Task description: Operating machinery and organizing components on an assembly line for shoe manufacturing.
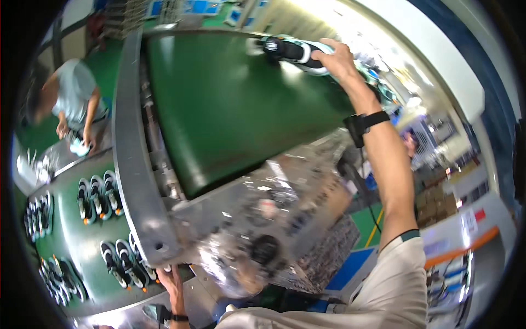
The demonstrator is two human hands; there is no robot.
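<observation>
My right arm reaches across the green conveyor belt to its far edge. There my right hand is closed around a black, white and mint sneaker lying over the belt surface. My left hand is low at the near corner of the grey metal frame. Its fingers are curled and partly hidden at that corner, so what they grip is unclear. Beside it, at the left, several dark sneakers with orange tips stand on a lower green belt.
Clear plastic bags and wrapping lie along the near end of the upper belt. Across the lower belt, at the left, a person handles a light-coloured shoe. More sneakers stand in rows there. Stacked cartons are at the right.
</observation>
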